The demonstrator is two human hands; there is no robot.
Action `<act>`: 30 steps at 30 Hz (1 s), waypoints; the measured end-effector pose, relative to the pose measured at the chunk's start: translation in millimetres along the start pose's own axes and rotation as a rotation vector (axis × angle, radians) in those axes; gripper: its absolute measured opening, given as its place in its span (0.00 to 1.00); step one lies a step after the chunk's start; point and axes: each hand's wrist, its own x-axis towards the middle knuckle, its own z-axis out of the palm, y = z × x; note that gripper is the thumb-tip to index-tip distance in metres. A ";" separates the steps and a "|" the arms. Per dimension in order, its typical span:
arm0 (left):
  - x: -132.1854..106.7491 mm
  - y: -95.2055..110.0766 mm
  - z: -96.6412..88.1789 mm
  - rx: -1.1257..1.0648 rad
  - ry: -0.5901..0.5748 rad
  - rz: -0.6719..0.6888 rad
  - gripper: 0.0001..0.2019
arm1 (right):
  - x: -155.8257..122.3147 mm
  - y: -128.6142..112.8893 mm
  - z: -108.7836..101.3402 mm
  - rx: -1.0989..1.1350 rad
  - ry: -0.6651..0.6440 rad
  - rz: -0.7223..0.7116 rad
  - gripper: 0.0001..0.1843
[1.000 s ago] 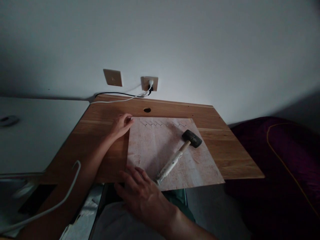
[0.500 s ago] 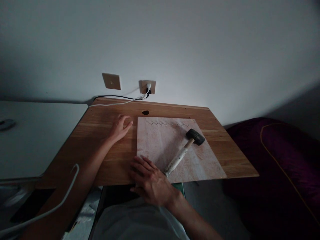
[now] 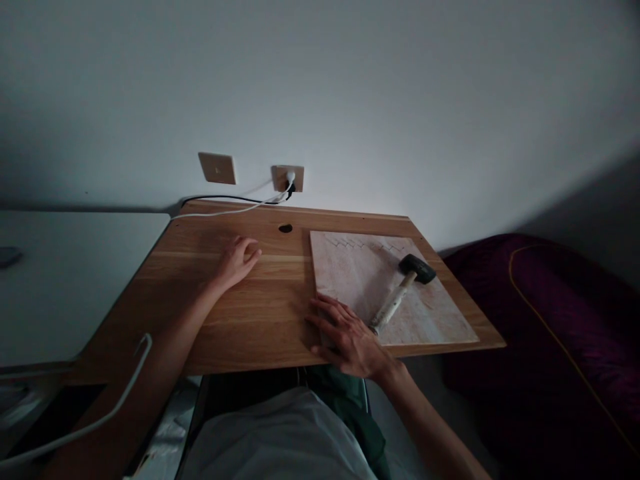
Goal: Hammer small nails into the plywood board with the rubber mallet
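My right hand (image 3: 350,337) lies with its fingers spread over the near left corner of a pale, whitish-pink board (image 3: 350,273). A mallet (image 3: 395,303) with a black head and a light, paint-smeared handle rests diagonally on that board, its handle end close to my right hand. Along the board's far edge runs a row of small nails or hooks (image 3: 350,244), too thin to make out. To the left, my left hand (image 3: 237,261) rests on the wooden desk (image 3: 255,333), fingers loosely curved and thumb apart, holding nothing.
A round cable hole (image 3: 285,228) is near the desk's back edge. White and black cords (image 3: 225,212) run to a wall socket (image 3: 289,178). A white surface (image 3: 75,287) adjoins at left, a white hanger-like hook (image 3: 143,347) lies across my left forearm, and purple fabric (image 3: 540,320) is at right.
The board, with the mallet on it, has shifted to the right along the desk together with my right hand. My left hand has stayed nearly in place.
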 end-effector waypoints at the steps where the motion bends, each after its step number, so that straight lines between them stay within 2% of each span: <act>1: -0.3 0.8 0.1 0.003 -0.011 0.000 0.09 | -3.1 4.5 -1.1 -0.008 0.011 0.000 0.30; 7: -1.7 4.3 0.2 0.037 -0.044 0.023 0.06 | -22.2 29.8 -10.0 -0.043 0.050 -0.021 0.30; 11: -2.8 6.4 -1.3 0.051 -0.075 0.056 0.05 | -31.1 38.4 -14.9 -0.052 0.057 -0.034 0.28; 18: -4.9 11.6 -3.3 0.114 -0.104 0.088 0.06 | -30.2 37.4 -14.7 -0.049 0.089 -0.002 0.26; 30: -2.9 5.9 0.4 0.115 -0.103 0.103 0.09 | -22.8 33.5 -13.0 -0.088 0.130 0.024 0.25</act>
